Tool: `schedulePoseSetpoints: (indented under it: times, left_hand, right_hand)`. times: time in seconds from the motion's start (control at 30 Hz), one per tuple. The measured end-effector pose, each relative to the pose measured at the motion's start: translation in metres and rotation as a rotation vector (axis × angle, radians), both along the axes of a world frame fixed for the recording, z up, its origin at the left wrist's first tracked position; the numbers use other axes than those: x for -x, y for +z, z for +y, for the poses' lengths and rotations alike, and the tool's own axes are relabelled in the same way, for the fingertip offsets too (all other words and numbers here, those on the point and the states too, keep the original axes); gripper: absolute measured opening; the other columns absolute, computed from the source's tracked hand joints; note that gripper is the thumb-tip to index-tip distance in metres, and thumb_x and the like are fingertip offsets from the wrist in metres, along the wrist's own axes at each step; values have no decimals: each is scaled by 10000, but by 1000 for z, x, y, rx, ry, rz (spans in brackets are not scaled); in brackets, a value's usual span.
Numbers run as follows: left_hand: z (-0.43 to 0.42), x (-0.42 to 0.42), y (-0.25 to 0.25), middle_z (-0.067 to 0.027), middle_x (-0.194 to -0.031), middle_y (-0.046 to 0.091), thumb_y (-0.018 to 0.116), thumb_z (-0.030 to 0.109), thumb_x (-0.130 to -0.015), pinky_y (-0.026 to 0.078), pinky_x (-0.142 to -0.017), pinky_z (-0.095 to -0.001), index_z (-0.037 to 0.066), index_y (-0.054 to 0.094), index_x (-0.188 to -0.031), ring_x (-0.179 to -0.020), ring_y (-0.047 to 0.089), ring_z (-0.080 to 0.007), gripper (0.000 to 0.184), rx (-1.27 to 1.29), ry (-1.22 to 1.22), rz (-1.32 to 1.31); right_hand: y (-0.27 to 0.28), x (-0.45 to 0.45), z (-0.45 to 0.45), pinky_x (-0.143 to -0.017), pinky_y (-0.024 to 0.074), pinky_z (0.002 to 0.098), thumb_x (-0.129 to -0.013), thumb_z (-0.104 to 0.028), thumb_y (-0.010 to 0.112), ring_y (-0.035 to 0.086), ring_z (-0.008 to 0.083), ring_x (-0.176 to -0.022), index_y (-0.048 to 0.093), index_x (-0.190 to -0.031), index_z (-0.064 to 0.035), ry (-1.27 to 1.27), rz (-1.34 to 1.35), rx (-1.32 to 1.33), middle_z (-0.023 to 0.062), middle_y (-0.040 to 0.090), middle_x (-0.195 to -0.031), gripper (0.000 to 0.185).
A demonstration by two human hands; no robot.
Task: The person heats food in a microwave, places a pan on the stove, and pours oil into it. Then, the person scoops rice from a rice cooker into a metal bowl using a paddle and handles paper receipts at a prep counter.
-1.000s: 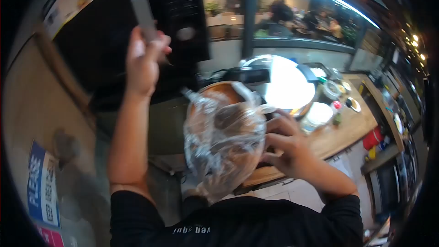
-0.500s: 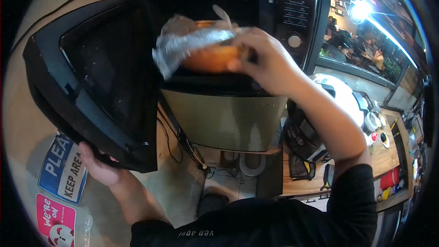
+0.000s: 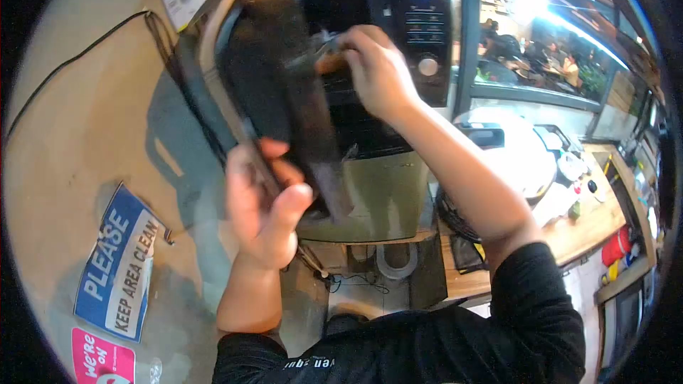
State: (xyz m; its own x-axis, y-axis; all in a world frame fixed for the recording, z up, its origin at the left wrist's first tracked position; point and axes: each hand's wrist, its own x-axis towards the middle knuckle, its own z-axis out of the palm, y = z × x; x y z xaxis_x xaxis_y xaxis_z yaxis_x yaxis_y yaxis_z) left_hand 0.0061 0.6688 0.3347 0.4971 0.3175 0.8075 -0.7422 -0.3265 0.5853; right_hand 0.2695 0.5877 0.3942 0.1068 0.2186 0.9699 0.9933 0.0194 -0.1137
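Observation:
A black microwave (image 3: 420, 50) has its door (image 3: 284, 78) swung partway open, blurred by motion. My left hand (image 3: 267, 203) is wrapped round the lower edge of that door, thumb on the near side. Inside the opening, my right hand (image 3: 377, 71) has its fingers curled on the edge of the wrapped bowl (image 3: 331, 64). Only a small orange-brown part of the bowl and a bit of clear wrap show; the door hides the rest.
Below the microwave is a greenish cabinet (image 3: 380, 195). Right of it, a large bright round cooker (image 3: 509, 153) stands on a wooden counter (image 3: 597, 231) with small containers. Black cables (image 3: 192, 107) hang on the left wall, above a blue-and-white sign (image 3: 121, 263).
The microwave door was opened wide, then swung back toward the opening with my left hand. My right hand carried the wrapped bowl up from in front of me into the microwave.

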Motion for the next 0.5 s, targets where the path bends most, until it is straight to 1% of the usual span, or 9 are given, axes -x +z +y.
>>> schedulePoseSetpoints:
  times: [0.07,0.1,0.17,0.2,0.23,0.27,0.3,0.37,0.5]
  left_hand:
    - [-9,-43,7,19,-957,588,788,185,-947,437,-737,-227,4,515,-1316,-861,536,-63,493,-55,-127,93]
    - [-6,-73,9,8,-978,627,784,205,-958,476,-769,-258,16,543,-1288,-880,577,-73,451,-164,-93,105]
    - [-15,-127,19,-111,-943,724,733,253,-992,538,-770,-356,24,552,-1185,-842,690,-175,349,-390,105,130]
    - [-23,-146,28,-109,-999,707,734,271,-1002,544,-808,-386,32,552,-1204,-893,688,-205,363,-390,144,250]
    - [-21,-177,22,-162,-943,721,719,292,-1013,553,-753,-432,36,541,-1167,-828,723,-305,348,-475,275,75]
    - [-16,-203,20,-173,-947,724,723,297,-1010,553,-755,-443,36,541,-1169,-844,728,-346,356,-505,360,70]
    - [-13,-219,20,-185,-952,728,727,302,-1008,553,-757,-455,36,540,-1172,-859,734,-386,364,-539,446,64]
    - [-14,-230,21,-204,-949,731,741,303,-998,560,-765,-455,39,539,-1183,-879,740,-407,380,-550,442,13]
    - [-14,-226,8,-174,-1035,741,764,213,-974,571,-824,-402,8,530,-1329,-915,744,-303,472,-472,298,-18]
  right_hand:
    - [-18,27,-72,-803,532,407,-896,42,613,652,333,-876,649,-994,-7,35,-60,-164,166,646,-1064,116]
    - [-36,22,-97,-824,517,375,-871,53,618,634,282,-893,633,-1005,-4,53,-72,-251,144,648,-1047,146]
    - [-58,1,-129,-875,518,387,-880,-5,689,643,282,-996,611,-1167,-2,-164,-6,-308,152,657,-1122,298]
    - [-60,-10,-134,-894,520,389,-883,-40,720,643,290,-1046,572,-1257,-7,-240,64,-274,157,652,-1164,404]
    - [-62,-26,-138,-914,522,390,-887,-74,751,643,298,-1096,532,-1347,-11,-317,134,-241,162,647,-1207,514]
    - [-74,-52,-139,-939,533,397,-881,-148,805,632,304,-1180,475,-1439,-28,-326,240,-157,154,634,-1269,659]
    - [-82,-68,-137,-949,542,405,-881,-165,813,646,287,-1164,501,-1411,-36,-176,381,-124,149,647,-1254,629]
    - [-81,-70,-138,-948,552,417,-873,-176,826,666,273,-1116,515,-1392,-45,-141,379,16,143,657,-1235,620]
    - [-81,-81,-127,-918,552,397,-859,-165,834,679,252,-1043,539,-1347,-46,-91,432,-45,121,660,-1196,582]
